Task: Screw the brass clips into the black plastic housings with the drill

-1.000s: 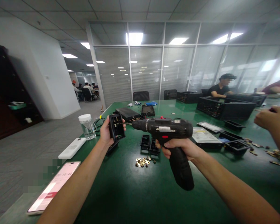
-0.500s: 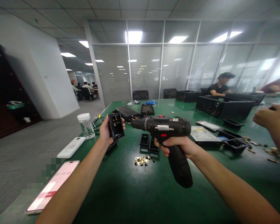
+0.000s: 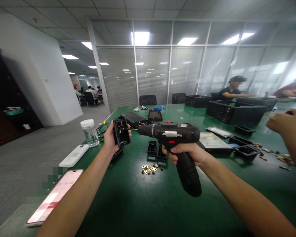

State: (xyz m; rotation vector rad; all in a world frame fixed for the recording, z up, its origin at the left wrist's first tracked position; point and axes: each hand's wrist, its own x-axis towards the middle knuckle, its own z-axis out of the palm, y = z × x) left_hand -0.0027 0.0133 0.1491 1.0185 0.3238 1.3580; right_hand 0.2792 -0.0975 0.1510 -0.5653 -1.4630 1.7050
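My left hand (image 3: pixel 109 137) grips a black plastic frame (image 3: pixel 117 134) upright, its hollow side with small brass-coloured parts turned to the right. Wrapped round the handle of a black cordless drill (image 3: pixel 174 132) is my right hand (image 3: pixel 185 152). The drill lies level, its bit (image 3: pixel 132 129) pointing left into the frame; whether the tip touches a screw is too small to tell. Below the drill, two similar black frames (image 3: pixel 152 149) lie on the green table (image 3: pixel 128 204). A small pile of brass plates and screws (image 3: pixel 149 169) sits in front of them.
To the left are a lidded clear jar (image 3: pixel 90 133), a white power bank (image 3: pixel 74 155) and a phone (image 3: pixel 55 197). A disk drive (image 3: pixel 215 143), more black frames (image 3: pixel 246 151) and large black cases (image 3: pixel 236 112) stand right. Another person's hand (image 3: pixel 283 123) reaches in at the right edge.
The view has shifted slightly, moving everything a little up and left. Both hands keep their grips, with the drill bit still at the frame. The seated person across the table has stretched out an arm.
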